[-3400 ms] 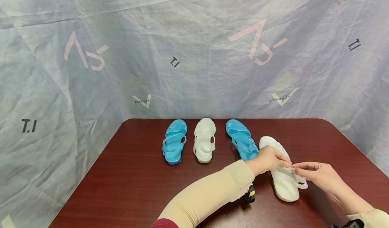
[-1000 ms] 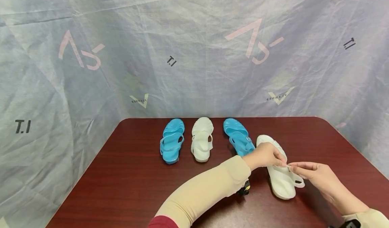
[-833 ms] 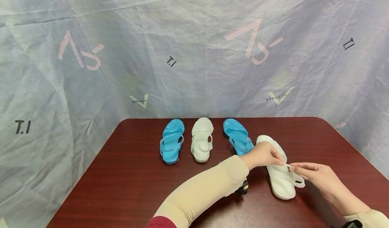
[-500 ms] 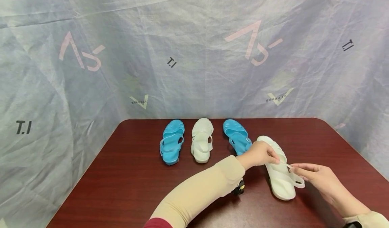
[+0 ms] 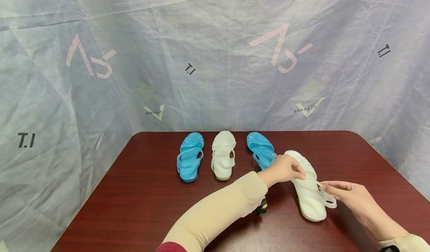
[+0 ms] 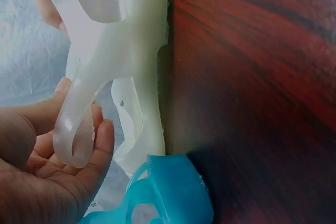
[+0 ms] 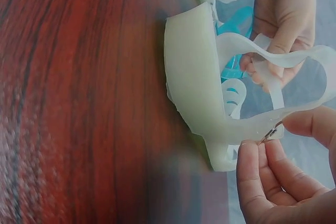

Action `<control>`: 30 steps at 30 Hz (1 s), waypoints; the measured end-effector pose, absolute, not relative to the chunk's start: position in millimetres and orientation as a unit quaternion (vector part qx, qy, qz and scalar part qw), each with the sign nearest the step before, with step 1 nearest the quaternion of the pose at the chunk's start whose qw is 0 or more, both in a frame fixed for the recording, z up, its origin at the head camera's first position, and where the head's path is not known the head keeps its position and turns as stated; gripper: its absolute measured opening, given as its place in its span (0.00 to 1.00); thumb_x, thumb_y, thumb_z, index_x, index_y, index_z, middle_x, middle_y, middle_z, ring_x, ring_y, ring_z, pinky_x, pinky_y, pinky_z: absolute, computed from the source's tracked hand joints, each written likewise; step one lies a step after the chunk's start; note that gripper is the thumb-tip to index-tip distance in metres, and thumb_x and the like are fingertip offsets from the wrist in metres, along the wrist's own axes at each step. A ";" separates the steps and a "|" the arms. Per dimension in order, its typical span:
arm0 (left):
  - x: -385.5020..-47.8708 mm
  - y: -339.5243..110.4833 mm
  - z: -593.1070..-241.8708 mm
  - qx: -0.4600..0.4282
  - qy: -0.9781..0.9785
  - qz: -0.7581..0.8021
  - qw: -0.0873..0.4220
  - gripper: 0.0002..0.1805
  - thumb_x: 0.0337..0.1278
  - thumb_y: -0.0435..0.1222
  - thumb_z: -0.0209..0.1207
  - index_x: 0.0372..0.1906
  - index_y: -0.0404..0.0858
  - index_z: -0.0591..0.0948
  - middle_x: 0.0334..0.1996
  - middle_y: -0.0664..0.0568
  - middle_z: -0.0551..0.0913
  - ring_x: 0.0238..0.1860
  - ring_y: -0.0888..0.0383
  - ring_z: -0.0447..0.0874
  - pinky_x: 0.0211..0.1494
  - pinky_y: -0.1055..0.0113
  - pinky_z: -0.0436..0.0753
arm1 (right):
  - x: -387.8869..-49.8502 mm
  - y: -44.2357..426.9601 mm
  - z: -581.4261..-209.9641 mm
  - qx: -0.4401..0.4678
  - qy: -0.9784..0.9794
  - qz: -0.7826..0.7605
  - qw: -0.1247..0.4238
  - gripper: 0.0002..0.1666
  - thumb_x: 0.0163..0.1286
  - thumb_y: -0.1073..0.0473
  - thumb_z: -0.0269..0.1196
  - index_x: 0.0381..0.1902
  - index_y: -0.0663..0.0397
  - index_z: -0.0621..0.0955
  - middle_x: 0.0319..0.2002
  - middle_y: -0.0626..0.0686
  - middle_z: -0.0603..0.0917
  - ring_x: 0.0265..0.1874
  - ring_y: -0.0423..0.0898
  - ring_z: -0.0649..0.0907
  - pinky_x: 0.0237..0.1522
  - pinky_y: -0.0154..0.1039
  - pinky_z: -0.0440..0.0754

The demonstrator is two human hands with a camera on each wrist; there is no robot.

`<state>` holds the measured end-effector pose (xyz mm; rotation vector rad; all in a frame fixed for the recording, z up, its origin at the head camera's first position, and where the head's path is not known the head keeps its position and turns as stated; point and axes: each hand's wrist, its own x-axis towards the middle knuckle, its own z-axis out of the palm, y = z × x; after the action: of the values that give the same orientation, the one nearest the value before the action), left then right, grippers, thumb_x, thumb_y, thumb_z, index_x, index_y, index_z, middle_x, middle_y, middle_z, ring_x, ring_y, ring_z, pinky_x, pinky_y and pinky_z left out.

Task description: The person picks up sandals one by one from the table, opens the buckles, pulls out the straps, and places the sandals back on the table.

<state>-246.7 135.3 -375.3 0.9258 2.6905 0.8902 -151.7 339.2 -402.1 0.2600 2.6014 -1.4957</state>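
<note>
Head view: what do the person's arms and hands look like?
The left hand and right hand are bare. Cream sleeves end at the wrists; dark red cloth adjoins the left one. A black device with yellow shows under the left cuff.

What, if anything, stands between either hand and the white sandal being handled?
Nothing visible does. The left hand holds the strap of the white sandal, and the right hand pinches it by the buckle. The nearest blue sandal lies beside it, partly hidden by the left hand in the head view, but not in between.
</note>
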 end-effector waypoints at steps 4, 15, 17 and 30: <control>-247.3 136.2 -375.5 0.322 0.895 0.297 0.085 0.06 0.54 0.44 0.68 0.35 0.51 0.90 0.28 0.67 0.87 0.28 0.76 0.75 0.30 0.86 0.71 | -150.4 339.3 -401.6 0.088 0.859 -0.500 0.059 0.21 0.68 0.47 0.63 0.50 0.54 0.85 0.37 0.29 0.84 0.37 0.20 0.76 0.39 0.26 0.77; -243.4 148.8 -375.4 0.365 0.886 0.268 0.097 0.08 0.55 0.46 0.67 0.39 0.51 0.90 0.31 0.68 0.88 0.29 0.80 0.74 0.31 0.88 0.71 | -151.8 335.6 -397.5 0.075 0.895 -0.437 0.054 0.26 0.67 0.42 0.63 0.54 0.54 0.84 0.50 0.39 0.83 0.38 0.15 0.68 0.43 0.32 0.74; -242.7 151.0 -377.2 0.364 0.889 0.260 0.097 0.08 0.55 0.46 0.67 0.38 0.51 0.90 0.30 0.68 0.87 0.29 0.79 0.74 0.30 0.88 0.71 | -152.1 335.1 -397.6 0.076 0.893 -0.439 0.060 0.27 0.67 0.42 0.63 0.54 0.53 0.83 0.52 0.43 0.83 0.38 0.15 0.68 0.45 0.35 0.74; -242.2 152.9 -381.7 0.340 0.901 0.257 0.084 0.05 0.53 0.46 0.68 0.34 0.52 0.90 0.23 0.68 0.85 0.26 0.77 0.72 0.27 0.86 0.70 | -153.8 334.0 -397.4 0.085 0.883 -0.456 0.071 0.26 0.67 0.41 0.63 0.54 0.52 0.84 0.50 0.41 0.84 0.38 0.16 0.70 0.46 0.34 0.75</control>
<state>-242.2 152.9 -381.7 1.0141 2.6875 0.7681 -153.8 334.0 -397.4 0.2542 2.6551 -1.3705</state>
